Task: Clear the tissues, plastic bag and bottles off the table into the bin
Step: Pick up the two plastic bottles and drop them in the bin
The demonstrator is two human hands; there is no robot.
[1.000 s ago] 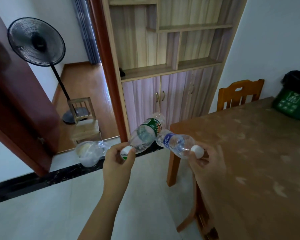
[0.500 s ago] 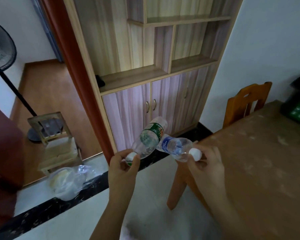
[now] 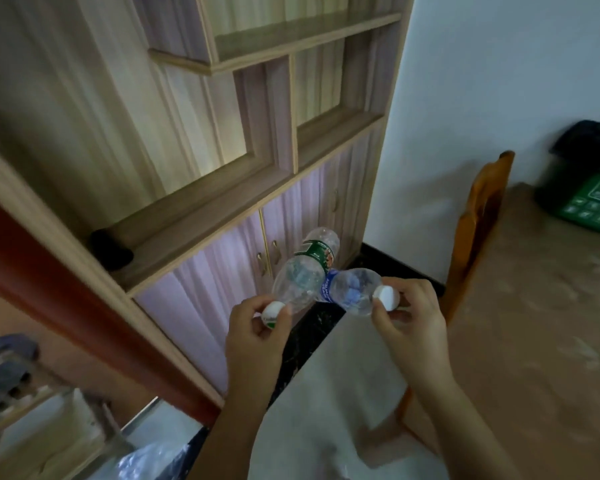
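My left hand (image 3: 257,336) pinches the white cap of a clear bottle with a green label (image 3: 303,270), which points up and away. My right hand (image 3: 411,322) grips the white cap end of a smaller clear bottle with a blue label (image 3: 349,291), lying crosswise so the two bottles touch. Both are held in the air over the floor, left of the brown table (image 3: 541,341). A green bin with a black liner (image 3: 584,188) stands at the table's far right. A clear plastic bag (image 3: 149,459) lies on the floor at the bottom left.
A wooden chair (image 3: 478,223) stands at the table's far end against the white wall. A wooden shelf unit with cabinet doors (image 3: 222,209) fills the left and centre. A red-brown door frame (image 3: 66,289) runs diagonally at the left.
The view has swung right and closer to the shelf unit; the fan has left the frame. Both hands keep hold of their bottles, now nearer to the table corner.
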